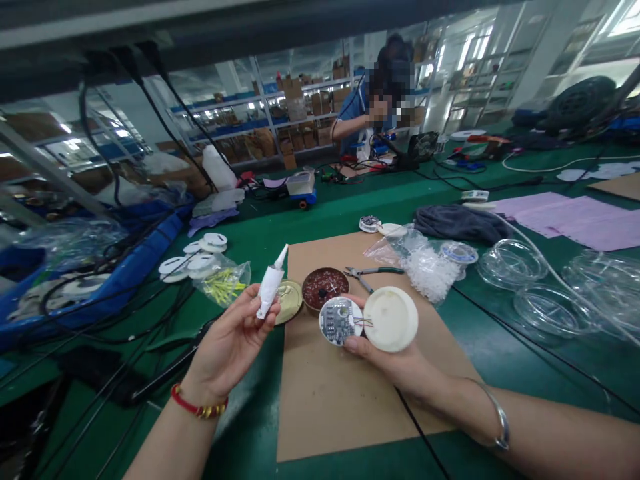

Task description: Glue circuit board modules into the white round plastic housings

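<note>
My left hand [231, 343] holds a small white tube with a pointed nozzle [271, 285], nozzle up. In my right hand [395, 363] are a round circuit board [340, 321] and a round white plastic cover [391, 319], side by side and joined by thin wires. Both hands hover over a brown cardboard sheet [330, 400] on the green table. Just beyond the hands sit a gold tin lid [291, 300] and a round tin of dark red bits [325, 287].
Green-handled pliers [375, 272] and plastic bags [425, 263] lie on the cardboard. White discs [197, 260] and a bag of yellow sticks [225, 283] are at left, clear round dishes [545, 310] at right. Black cables [125, 320] cross the left. A person [380, 100] works far behind.
</note>
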`<state>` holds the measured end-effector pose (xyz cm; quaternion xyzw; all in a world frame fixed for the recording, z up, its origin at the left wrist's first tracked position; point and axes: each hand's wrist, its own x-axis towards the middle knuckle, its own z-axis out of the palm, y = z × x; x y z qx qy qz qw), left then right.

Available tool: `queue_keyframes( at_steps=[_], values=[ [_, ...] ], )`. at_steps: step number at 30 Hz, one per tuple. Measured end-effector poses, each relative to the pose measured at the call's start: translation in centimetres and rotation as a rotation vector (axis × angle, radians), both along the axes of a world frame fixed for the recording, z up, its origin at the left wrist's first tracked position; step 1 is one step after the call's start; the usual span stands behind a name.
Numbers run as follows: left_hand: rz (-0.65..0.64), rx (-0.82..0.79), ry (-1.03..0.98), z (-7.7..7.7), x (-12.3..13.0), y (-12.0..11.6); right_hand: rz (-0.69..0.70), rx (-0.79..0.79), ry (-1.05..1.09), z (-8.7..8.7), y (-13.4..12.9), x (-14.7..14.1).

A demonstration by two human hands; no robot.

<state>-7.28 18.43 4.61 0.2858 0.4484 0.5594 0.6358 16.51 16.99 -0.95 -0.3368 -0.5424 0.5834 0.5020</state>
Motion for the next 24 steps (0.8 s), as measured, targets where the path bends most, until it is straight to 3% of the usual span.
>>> queue_keyframes(
  at_steps=[5, 8, 11, 15, 20, 24],
  values=[
    [-0.294, 0.143, 0.353, -0.5, -2.1, -0.8, -0.389, 0.148, -0.02, -0.3, 0.9, 0.3],
    [-0.511, 0.117, 0.666, -1.5, -2.3, -2.1, -0.435, 0.162, 0.013, -0.3, 1.4, 0.4],
    [-0.598, 0.12, 0.971, -2.6, -1.8, -3.2, -0.396, 0.185, 0.028, -0.3, 1.4, 0.3],
    [-0.491, 0.158, 1.249, -2.6, -2.0, -2.7, -0.299, 0.167, 0.038, -0.1, 0.9, 0.1],
    [-0.122, 0.189, 1.732, -1.2, -4.6, 2.6, -0.26, 0.155, 0.033, -0.2, 0.6, 0.0],
    [-0.152, 0.168, 1.962, -1.4, -6.2, 7.4, -0.216, 0.131, 0.044, -0.5, 0.7, 0.0]
  ],
)
